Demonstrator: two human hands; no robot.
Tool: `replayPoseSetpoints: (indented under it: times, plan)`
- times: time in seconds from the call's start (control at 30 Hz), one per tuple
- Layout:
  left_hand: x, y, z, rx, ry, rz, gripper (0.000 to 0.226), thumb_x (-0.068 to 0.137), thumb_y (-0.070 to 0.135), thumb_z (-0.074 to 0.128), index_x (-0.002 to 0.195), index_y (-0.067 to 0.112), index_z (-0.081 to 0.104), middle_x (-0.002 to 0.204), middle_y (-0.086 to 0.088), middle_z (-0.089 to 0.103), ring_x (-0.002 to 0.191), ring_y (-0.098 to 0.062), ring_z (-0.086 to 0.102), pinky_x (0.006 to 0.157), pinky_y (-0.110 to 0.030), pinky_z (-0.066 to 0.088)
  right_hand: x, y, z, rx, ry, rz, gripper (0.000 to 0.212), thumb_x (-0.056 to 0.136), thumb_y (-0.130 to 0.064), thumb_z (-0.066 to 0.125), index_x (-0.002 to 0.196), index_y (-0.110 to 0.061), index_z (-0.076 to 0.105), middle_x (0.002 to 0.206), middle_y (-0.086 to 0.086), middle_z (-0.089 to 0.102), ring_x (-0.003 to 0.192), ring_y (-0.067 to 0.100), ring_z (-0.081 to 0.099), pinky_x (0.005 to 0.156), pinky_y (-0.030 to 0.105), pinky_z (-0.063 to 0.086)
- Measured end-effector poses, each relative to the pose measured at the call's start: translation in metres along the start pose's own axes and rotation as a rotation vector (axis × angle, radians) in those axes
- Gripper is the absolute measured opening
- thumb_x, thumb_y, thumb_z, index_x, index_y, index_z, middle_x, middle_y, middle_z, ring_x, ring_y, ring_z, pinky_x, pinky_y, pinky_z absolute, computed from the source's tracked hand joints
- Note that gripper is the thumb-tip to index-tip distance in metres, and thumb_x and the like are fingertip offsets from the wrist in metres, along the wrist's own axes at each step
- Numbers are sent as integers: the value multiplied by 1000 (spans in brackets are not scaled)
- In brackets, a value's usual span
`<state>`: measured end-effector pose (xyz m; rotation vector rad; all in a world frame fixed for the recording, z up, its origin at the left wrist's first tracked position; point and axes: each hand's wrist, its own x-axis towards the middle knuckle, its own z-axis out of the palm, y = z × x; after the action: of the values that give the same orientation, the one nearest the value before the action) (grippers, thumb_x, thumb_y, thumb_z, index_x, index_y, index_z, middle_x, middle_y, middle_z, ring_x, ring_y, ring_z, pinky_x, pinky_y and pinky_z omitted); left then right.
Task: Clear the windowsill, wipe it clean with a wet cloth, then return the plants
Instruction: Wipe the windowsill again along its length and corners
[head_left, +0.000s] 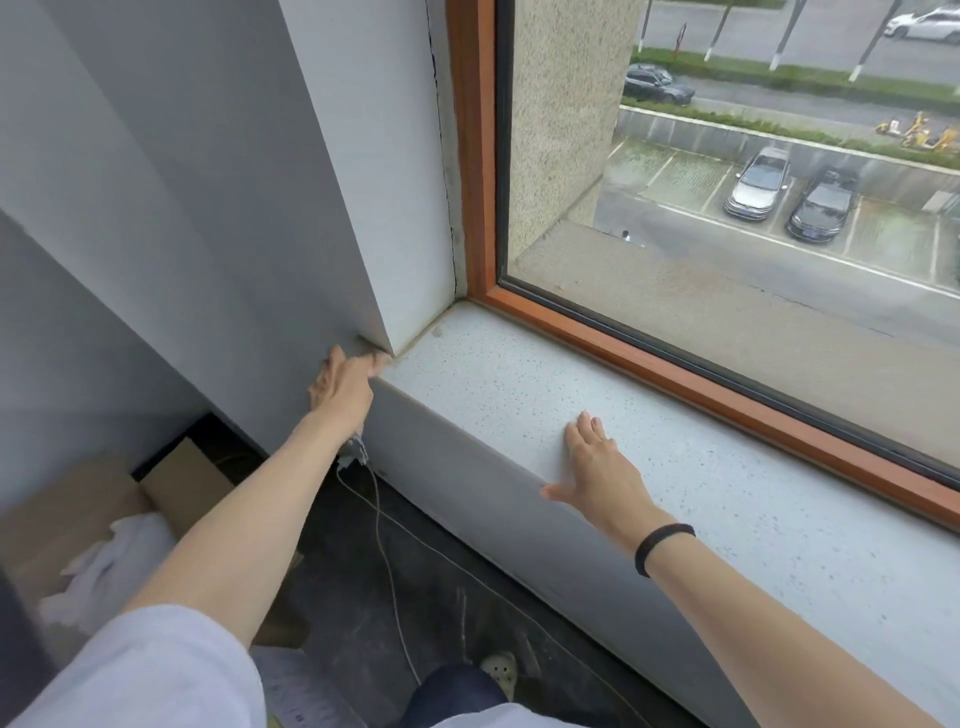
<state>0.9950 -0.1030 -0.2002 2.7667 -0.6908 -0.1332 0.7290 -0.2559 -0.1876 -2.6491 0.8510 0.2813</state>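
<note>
The right hand (597, 467) lies flat on the speckled windowsill (519, 374), grip open; the left hand (343, 384) touches its corner, grip unclear.

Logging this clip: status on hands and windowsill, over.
Left hand open, touching the left end of the windowsill. Right hand open, flat on it. No plants or cloth in view on it; nothing in the way.

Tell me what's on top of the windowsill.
Only the right hand, flat on the windowsill; the left hand touches its left end. Nothing else shows there. The spot under the palm is covered.
</note>
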Motion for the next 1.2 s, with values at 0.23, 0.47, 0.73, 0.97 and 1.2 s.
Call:
replayPoseSetpoints:
  times: [0.23, 0.47, 0.73, 0.97, 1.2]
  plan:
    - [7, -8, -11, 10, 3, -76, 44, 95, 0, 35, 130, 20, 53, 123, -17, 41, 111, -38, 46, 95, -45, 42, -2, -33, 7, 7, 60, -15, 93, 86, -35, 65, 149, -3, 5, 156, 21, -4, 145, 35, -2, 119, 44, 6]
    - [-4, -30, 6, -55, -55, -28, 31, 96, 37, 38, 121, 22, 48, 123, -6, 51, 103, -26, 47, 79, -38, 33, 35, -99, 16, -125, 57, -257, 68, 96, -19, 50, 149, -1, 11, 157, 19, -2, 146, 33, 0, 119, 41, 9]
    - [7, -34, 0, -173, -74, -135, 36, 92, 13, 38, 125, 23, 48, 119, -4, 49, 102, -31, 49, 80, -39, 41, 58, -115, 12, -89, 50, -256, 52, 87, 9, 44, 137, -2, 34, 144, 15, 31, 129, 27, 36, 96, 31, 42]
    - [31, -33, -24, -128, -6, -151, 44, 96, 7, 36, 133, 24, 53, 120, -17, 41, 115, -39, 45, 96, -44, 40, 67, -121, 11, -60, 39, -273, 60, 88, 12, 43, 143, -2, 26, 156, 12, 16, 144, 24, 21, 106, 32, 36]
    - [27, -65, -11, -140, -153, -12, 62, 93, -3, 38, 131, 44, 50, 129, -4, 48, 120, -30, 45, 103, -47, 38, 74, -118, 9, -57, 53, -288, 59, 88, 11, 43, 143, -3, 27, 155, 12, 16, 144, 24, 19, 110, 32, 32]
